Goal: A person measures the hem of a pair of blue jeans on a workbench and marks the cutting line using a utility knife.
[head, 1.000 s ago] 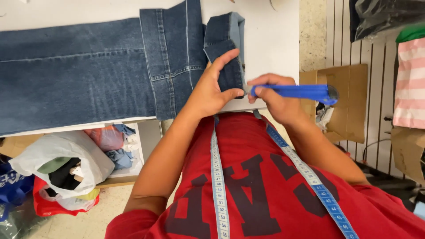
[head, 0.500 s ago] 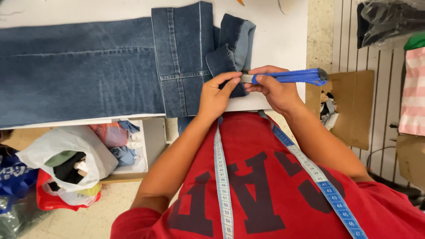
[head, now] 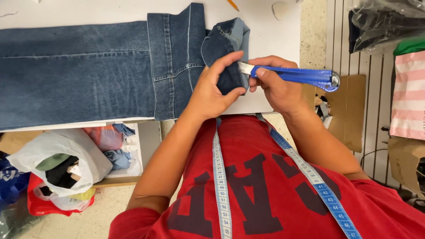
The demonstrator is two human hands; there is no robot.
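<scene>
A pair of blue jeans (head: 79, 71) lies flat across a white table (head: 265, 31), its leg end folded back. My left hand (head: 212, 90) pinches the dark denim hem piece (head: 223, 42) at the leg's end. My right hand (head: 276, 84) grips a blue utility knife (head: 301, 76), and its metal blade touches the denim just beside my left thumb. A measuring tape (head: 221, 186) hangs around my neck over a red shirt.
A pencil (head: 233, 4) and a pale chalk piece (head: 280, 9) lie at the table's far edge. Below the table on the left sit plastic bags (head: 57, 163) of cloth and an open drawer (head: 128, 150). Cardboard (head: 347, 110) and a striped bag (head: 409, 97) stand on the right.
My left hand has lifted off the flat hem and now pinches it up. The knife has swung closer, its blade now at the denim.
</scene>
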